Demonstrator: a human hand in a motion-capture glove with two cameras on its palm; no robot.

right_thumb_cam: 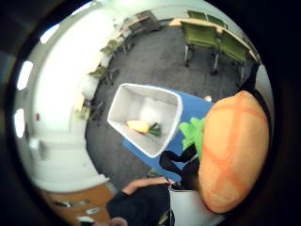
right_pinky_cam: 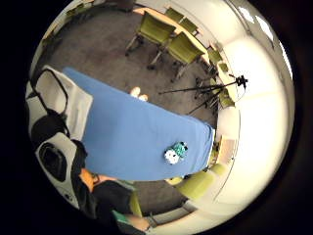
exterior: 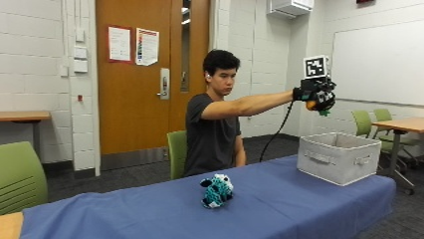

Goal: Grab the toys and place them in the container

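Note:
My gloved right hand (exterior: 317,94) is raised high above the white fabric container (exterior: 337,157) and grips an orange plush toy with green leaves (exterior: 313,106). The thumb side palm view shows that orange toy (right_thumb_cam: 233,150) close against the palm, with the container (right_thumb_cam: 146,117) far below. A yellow and green toy (right_thumb_cam: 142,126) lies inside the container. A teal and white plush toy (exterior: 216,190) stands on the blue tablecloth (exterior: 278,209) near the middle; it shows too as the teal toy (right_pinky_cam: 175,152) on the cloth (right_pinky_cam: 132,137).
The container stands near the table's right end, close to its edge. Green chairs (exterior: 20,174) and another table (exterior: 401,124) stand around the room. A tripod (right_pinky_cam: 215,88) stands on the floor beyond the table.

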